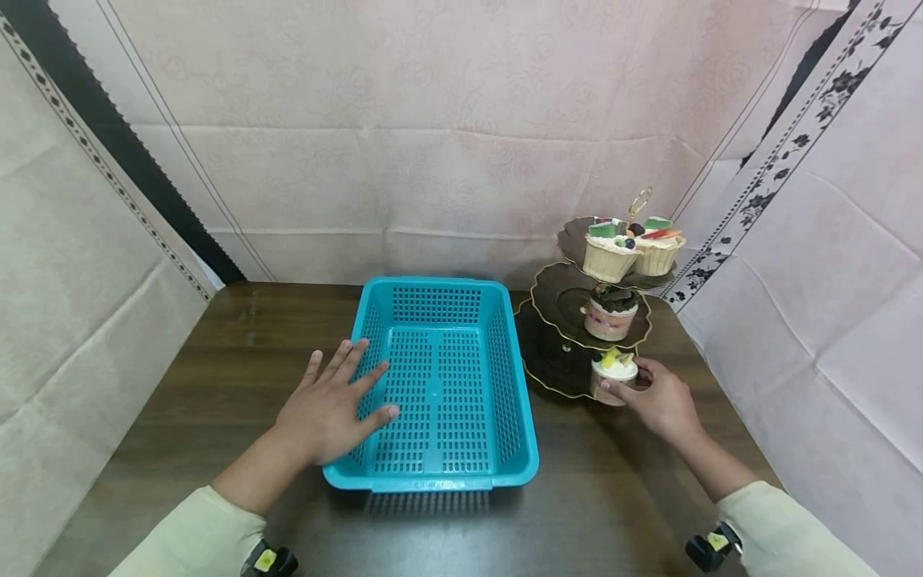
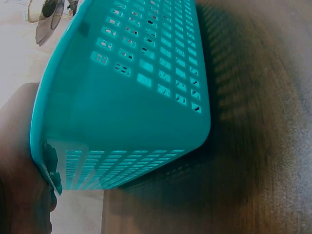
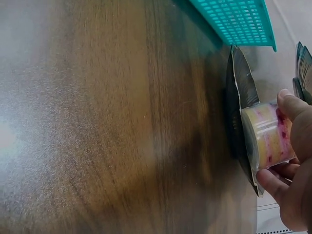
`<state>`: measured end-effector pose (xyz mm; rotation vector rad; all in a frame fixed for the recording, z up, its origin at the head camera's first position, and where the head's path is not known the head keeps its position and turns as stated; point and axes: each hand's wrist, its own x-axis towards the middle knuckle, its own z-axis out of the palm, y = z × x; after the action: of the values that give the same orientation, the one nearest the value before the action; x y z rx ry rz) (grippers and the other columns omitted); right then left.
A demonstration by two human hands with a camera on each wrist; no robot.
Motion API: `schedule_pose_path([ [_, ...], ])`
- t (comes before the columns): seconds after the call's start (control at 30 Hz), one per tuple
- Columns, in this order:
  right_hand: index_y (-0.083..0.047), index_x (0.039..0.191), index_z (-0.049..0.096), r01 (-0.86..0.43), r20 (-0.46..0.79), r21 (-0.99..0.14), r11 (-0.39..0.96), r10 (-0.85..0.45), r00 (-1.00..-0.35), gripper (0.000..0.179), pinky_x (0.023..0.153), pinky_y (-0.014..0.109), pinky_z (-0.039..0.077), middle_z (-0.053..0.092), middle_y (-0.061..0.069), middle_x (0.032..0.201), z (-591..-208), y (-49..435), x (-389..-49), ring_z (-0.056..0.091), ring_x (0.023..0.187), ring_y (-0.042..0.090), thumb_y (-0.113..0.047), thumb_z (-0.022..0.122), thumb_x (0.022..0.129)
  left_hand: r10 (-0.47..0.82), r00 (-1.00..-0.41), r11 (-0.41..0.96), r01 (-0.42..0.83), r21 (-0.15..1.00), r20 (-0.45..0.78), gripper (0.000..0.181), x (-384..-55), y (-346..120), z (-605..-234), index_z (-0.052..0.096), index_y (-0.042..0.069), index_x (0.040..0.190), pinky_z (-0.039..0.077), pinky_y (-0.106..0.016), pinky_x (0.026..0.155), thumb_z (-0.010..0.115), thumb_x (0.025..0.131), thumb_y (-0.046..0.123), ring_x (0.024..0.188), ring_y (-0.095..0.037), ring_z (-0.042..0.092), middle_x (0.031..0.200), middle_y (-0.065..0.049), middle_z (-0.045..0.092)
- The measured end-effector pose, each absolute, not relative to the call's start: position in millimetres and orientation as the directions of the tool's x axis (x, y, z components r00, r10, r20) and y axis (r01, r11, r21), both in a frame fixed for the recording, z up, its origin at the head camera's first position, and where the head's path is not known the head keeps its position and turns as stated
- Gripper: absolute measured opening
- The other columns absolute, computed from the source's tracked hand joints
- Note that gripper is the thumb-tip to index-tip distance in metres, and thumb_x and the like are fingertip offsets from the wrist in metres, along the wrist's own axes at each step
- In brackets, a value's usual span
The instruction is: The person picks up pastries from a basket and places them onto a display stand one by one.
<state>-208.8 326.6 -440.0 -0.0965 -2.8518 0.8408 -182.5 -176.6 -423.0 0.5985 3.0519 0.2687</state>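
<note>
My right hand [image 1: 665, 405] grips a small layered cake cup [image 1: 613, 377] with white cream and a yellow topping. The cup stands at the edge of the lowest plate of a dark three-tier stand [image 1: 555, 357]. In the right wrist view the cake cup [image 3: 269, 134] shows pink and yellow layers, with thumb and fingers on either side. My left hand [image 1: 328, 409] lies with spread fingers across the left rim of a blue perforated basket [image 1: 530, 437]. Close up, the left wrist view shows the basket's outer wall [image 2: 122, 107] beside that hand.
Two cupcakes [image 1: 609, 260] sit on the stand's top plate, below a gold ring handle [image 1: 640, 202]. A chocolate-topped cake cup [image 1: 611, 314] is on the middle plate. The wooden table [image 1: 577, 513] meets pale patterned cloth [image 1: 433, 184] behind and at both sides.
</note>
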Motion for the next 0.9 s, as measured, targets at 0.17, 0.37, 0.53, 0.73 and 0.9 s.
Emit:
schedule_pose_path([
  [0.17, 0.009, 0.141, 0.051, 0.028, 0.129, -0.55, 0.835, 0.118, -0.985, 0.093, 0.089, 0.056, 0.052, 0.067, 0.028, 0.124, -442, 325, -213, 0.066, 0.11, 0.04, -0.061, 0.077, 0.085, 0.378, -0.926, 0.911, 0.374, 0.173, 0.01, 0.088, -183, -176, -423, 0.034, 0.024, 0.162, -0.007, -0.063, 0.12, 0.024, 0.096, 0.082, 0.156, -0.035, -0.001, 0.171, -0.012, 0.004],
  [0.37, 0.011, 0.141, 0.05, 0.021, 0.126, -0.538, 0.843, 0.105, -0.986, 0.088, 0.091, 0.056, 0.05, 0.067, 0.029, 0.122, -444, 324, -218, 0.066, 0.11, 0.041, -0.056, 0.076, 0.089, 0.381, -0.924, 0.911, 0.379, 0.165, 0.017, 0.093, -183, -176, -424, 0.035, 0.024, 0.162, -0.004, -0.064, 0.12, 0.018, 0.093, 0.084, 0.156, -0.036, 0.0, 0.171, -0.013, 0.006],
  [0.53, 0.01, 0.139, 0.051, 0.017, 0.129, -0.528, 0.849, 0.1, -0.987, 0.083, 0.09, 0.056, 0.05, 0.067, 0.029, 0.121, -446, 323, -220, 0.065, 0.109, 0.042, -0.052, 0.076, 0.09, 0.382, -0.924, 0.91, 0.379, 0.167, 0.016, 0.093, -183, -176, -424, 0.035, 0.024, 0.161, -0.004, -0.064, 0.12, 0.018, 0.093, 0.084, 0.156, -0.036, 0.0, 0.171, -0.012, 0.005],
  [0.73, 0.01, 0.141, 0.05, 0.011, 0.133, -0.529, 0.849, 0.096, -0.987, 0.082, 0.093, 0.057, 0.049, 0.065, 0.03, 0.125, -447, 322, -220, 0.064, 0.112, 0.043, -0.05, 0.075, 0.091, 0.379, -0.925, 0.911, 0.377, 0.166, 0.019, 0.088, -184, -176, -425, 0.036, 0.024, 0.161, -0.004, -0.064, 0.12, 0.023, 0.096, 0.082, 0.156, -0.035, -0.001, 0.171, -0.012, 0.005],
  [0.9, 0.009, 0.141, 0.048, 0.018, 0.111, -0.551, 0.834, 0.095, -0.989, 0.083, 0.094, 0.056, 0.05, 0.063, 0.03, 0.13, -448, 321, -218, 0.066, 0.111, 0.043, -0.051, 0.074, 0.092, 0.385, -0.922, 0.908, 0.384, 0.169, 0.027, 0.087, -184, -177, -425, 0.035, 0.023, 0.161, -0.003, -0.064, 0.12, 0.024, 0.097, 0.08, 0.156, -0.035, -0.001, 0.171, -0.012, 0.005],
])
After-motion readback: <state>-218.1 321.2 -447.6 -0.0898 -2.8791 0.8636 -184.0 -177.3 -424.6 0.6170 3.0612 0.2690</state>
